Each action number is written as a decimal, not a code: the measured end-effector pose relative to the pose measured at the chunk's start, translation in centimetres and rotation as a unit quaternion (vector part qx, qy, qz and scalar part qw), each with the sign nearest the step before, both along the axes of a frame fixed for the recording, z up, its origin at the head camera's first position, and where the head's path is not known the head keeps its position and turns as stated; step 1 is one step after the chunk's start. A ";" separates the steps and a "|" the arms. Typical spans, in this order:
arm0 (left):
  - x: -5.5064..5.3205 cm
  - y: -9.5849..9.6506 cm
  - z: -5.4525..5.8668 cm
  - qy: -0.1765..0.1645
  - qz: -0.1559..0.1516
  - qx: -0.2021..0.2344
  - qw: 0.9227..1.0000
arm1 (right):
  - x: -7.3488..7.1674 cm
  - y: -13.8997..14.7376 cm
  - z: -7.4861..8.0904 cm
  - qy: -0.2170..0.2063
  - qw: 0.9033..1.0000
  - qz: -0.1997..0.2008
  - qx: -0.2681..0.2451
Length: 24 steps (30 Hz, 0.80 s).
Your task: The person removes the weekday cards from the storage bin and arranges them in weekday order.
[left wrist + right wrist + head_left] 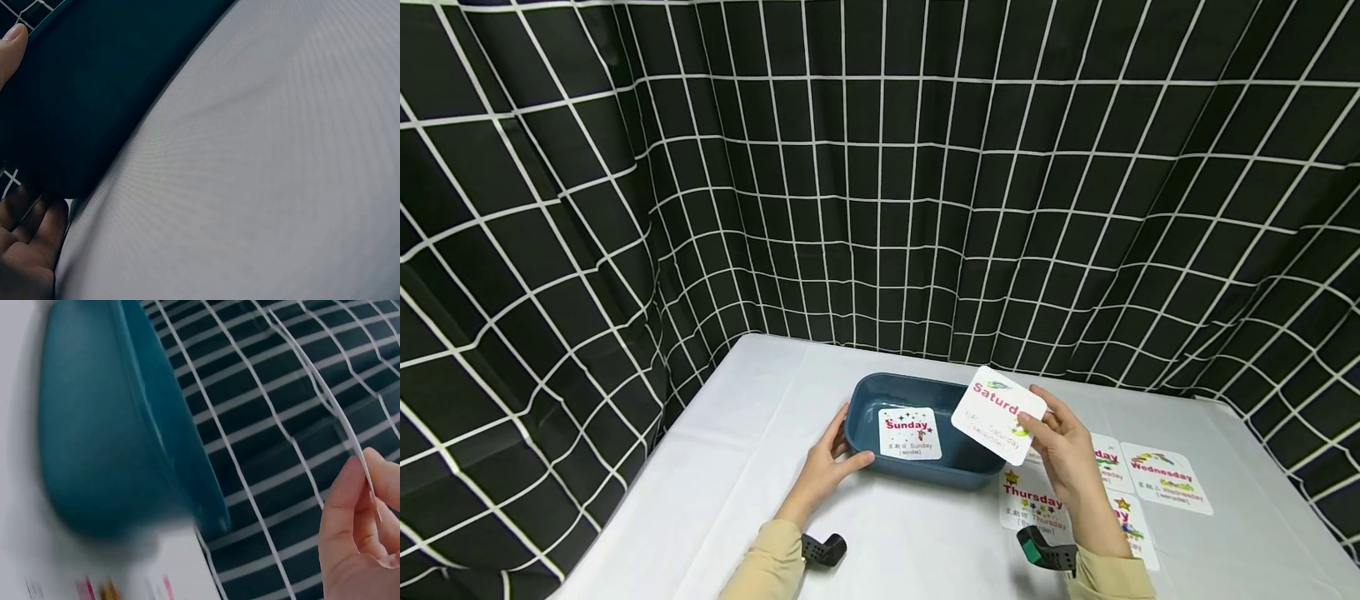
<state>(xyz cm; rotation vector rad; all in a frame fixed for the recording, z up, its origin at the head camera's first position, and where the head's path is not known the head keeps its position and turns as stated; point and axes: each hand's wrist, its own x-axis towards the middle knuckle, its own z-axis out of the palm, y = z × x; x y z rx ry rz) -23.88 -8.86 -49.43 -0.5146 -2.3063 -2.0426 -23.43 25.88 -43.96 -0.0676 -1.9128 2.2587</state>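
Observation:
A dark blue plastic bin (pixel 917 473) stands on the table, a white Sunday card (pixel 910 435) lying inside toward its left. My left hand (pixel 822 467) grips the bin's left end, thumb at the front rim and fingers around the side. In the left wrist view the thumb (pixel 12 53) shows at the rim, the other fingers lower on the wall. Above the bin's right end, my right hand (pixel 1066 454) pinches a tilted Saturday card (pixel 988 414) between thumb and fingers. The right wrist view catches this card (pixel 325 387) nearly edge-on, apart from the bin (pixel 94 425).
Right of the bin lie several more day cards, among them a Thursday card (pixel 1033 504) and a Wednesday card (pixel 1167 479); my right arm partly covers some. A white cloth (pixel 700 500) covers the table. Black curtains with white grid lines (pixel 880 167) surround it.

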 end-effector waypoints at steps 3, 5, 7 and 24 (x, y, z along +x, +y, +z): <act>0.0 0.0 0.0 0.002 0.005 0.000 1.000 | -1.3 3.9 -3.2 0.021 1.000 -0.009 0.006; -0.1 0.0 -0.1 0.002 0.006 -0.001 1.000 | -2.0 6.8 -5.2 0.044 0.999 0.001 -0.007; 0.0 0.0 0.0 0.003 0.008 -0.003 1.000 | -1.2 8.5 -4.9 0.028 0.999 -0.011 -0.012; 0.2 0.1 0.2 -0.005 0.002 0.002 1.000 | 6.9 14.7 0.5 -0.077 0.995 -0.057 -0.012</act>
